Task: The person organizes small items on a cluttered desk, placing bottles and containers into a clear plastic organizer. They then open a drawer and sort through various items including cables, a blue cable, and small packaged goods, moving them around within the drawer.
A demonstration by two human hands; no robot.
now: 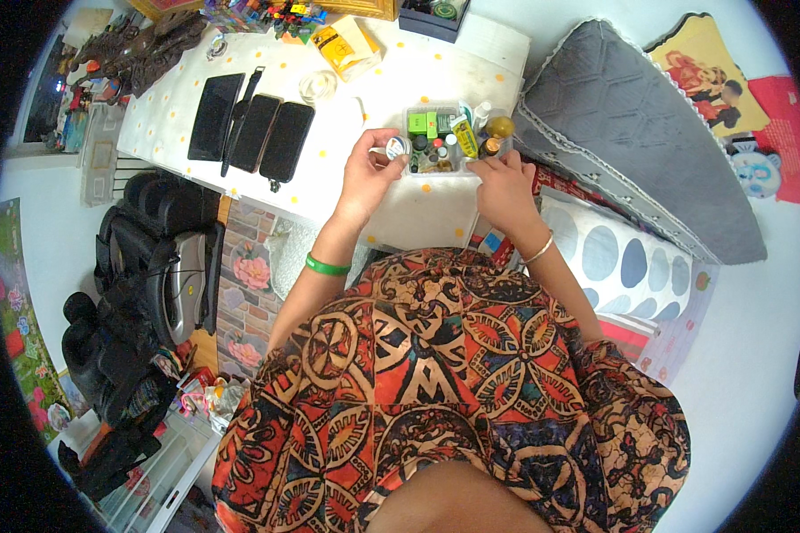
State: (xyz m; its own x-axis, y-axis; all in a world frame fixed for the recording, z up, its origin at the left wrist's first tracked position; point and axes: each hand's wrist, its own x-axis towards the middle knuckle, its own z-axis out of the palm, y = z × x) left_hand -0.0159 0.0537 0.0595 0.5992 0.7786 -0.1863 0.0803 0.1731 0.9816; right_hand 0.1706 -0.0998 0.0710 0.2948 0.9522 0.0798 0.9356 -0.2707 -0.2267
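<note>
Between the thumb and fingers of my left hand point(368, 174) is a small round jar point(396, 148) with a white printed lid, held at the left edge of a clear plastic box point(433, 174). My right hand point(506, 193) reaches the box's front right corner, fingers spread. Whether they grip anything there is hidden. Inside the box stand small bottles, green cartons point(421, 124) and a yellow-green tube point(465, 137) lying aslant. An amber bottle with a brown cap point(489, 147) is just beyond my right fingers. A white-capped bottle point(482, 112) and a round yellowish container point(500, 126) sit behind it.
On the dotted tablecloth point(336, 143), a black tablet point(216, 116), a watch point(240, 110) and two phones point(286, 141) lie to the left. A tape roll point(318, 85) and yellow carton point(348, 48) are farther back. A grey padded headboard point(613, 133) borders the right side.
</note>
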